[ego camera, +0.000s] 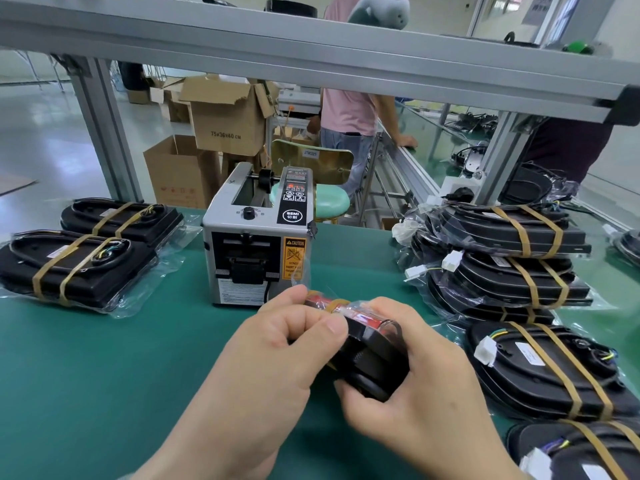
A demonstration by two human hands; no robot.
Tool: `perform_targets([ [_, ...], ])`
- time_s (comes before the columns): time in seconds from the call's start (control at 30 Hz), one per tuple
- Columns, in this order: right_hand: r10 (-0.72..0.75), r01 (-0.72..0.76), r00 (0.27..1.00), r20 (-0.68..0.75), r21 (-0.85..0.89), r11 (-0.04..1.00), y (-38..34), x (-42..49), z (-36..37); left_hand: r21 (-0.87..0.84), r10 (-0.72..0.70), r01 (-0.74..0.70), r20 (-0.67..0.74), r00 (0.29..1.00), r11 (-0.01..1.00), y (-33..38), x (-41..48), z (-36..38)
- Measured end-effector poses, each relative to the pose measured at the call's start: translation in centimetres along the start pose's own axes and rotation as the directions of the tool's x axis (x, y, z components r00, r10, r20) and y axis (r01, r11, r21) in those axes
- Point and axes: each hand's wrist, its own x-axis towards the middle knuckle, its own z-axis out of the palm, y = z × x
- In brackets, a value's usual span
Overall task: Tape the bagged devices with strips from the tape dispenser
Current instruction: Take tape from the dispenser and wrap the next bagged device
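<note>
Both my hands hold one bagged black device on edge above the green mat, just in front of the grey tape dispenser. My left hand curls over the device's left end, thumb pressing on its upper edge. My right hand grips its right side and underside. A brownish tape strip crosses the device's red upper edge between my hands. No cut strip is plainly visible at the dispenser's outlet.
Two taped bagged devices lie at the left. Several more are stacked at the right, down to the near right corner. An aluminium frame rail crosses overhead. Beyond the bench stand cardboard boxes, a stool and a person in pink.
</note>
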Motion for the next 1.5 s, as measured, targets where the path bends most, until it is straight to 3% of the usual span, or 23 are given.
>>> perform_targets([
  [0.33, -0.017, 0.017, 1.0, 0.006, -0.003, 1.0, -0.3, 0.2, -0.1, 0.072, 0.008, -0.009, 0.013, 1.0, 0.997, -0.1, 0.2, 0.1],
  [0.93, 0.007, -0.006, 1.0, 0.023, -0.021, 1.0, -0.1, 0.0, 0.0, 0.202, 0.107, -0.087, -0.093, 0.99, 0.976, -0.6, 0.6, 0.7],
  [1.2, 0.012, -0.012, 1.0, 0.017, 0.0, 1.0, -0.2, 0.0, 0.0, 0.014, -0.01, 0.012, -0.08, 0.997, 1.0, -0.7, 1.5, 0.5],
  [1.33, 0.024, -0.026, 0.998, 0.057, 0.041, 0.999, 0.0, -0.1, 0.1, 0.135, -0.006, 0.026, -0.152, 0.988, 0.99, -1.3, 1.9, 1.0],
  [1.5, 0.057, -0.059, 0.998, 0.019, 0.077, 0.995, 0.4, 0.0, 0.1, 0.249, -0.001, 0.036, -0.142, 0.99, 0.968, -1.5, 2.6, 1.4],
])
